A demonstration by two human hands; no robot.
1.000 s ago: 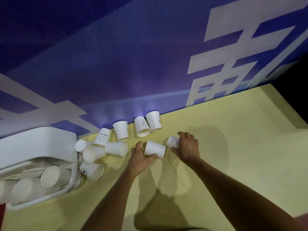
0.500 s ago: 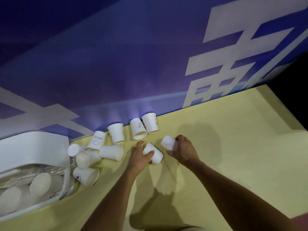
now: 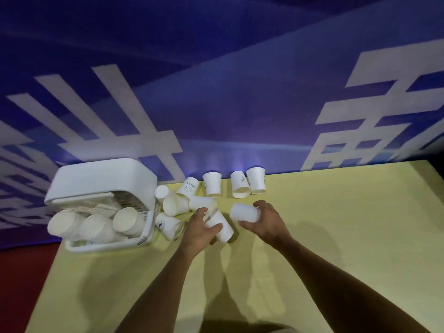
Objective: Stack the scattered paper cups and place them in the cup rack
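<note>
My left hand (image 3: 199, 230) grips a white paper cup (image 3: 222, 228) that is tilted, its mouth toward me and to the right. My right hand (image 3: 266, 221) holds a second paper cup (image 3: 243, 212) on its side, base pointing left. Several more white cups lie or stand scattered near the wall: one marked HELLO (image 3: 189, 187), two upside down (image 3: 212, 183) (image 3: 256, 180), one tipped (image 3: 240, 185), and a cluster (image 3: 176, 205) beside the rack. The white cup rack (image 3: 101, 179) stands at the left and holds stacks of cups (image 3: 96, 227) lying mouth toward me.
Everything rests on a pale yellow table (image 3: 336, 224). A blue wall banner (image 3: 216, 116) with big white characters rises right behind the cups. The table's left edge borders a dark red floor (image 3: 21, 272). The right half of the table carries nothing.
The view has swung left, showing the whole rack. My left hand has lifted and tilted its cup; my right hand has brought its cup up on its side toward it.
</note>
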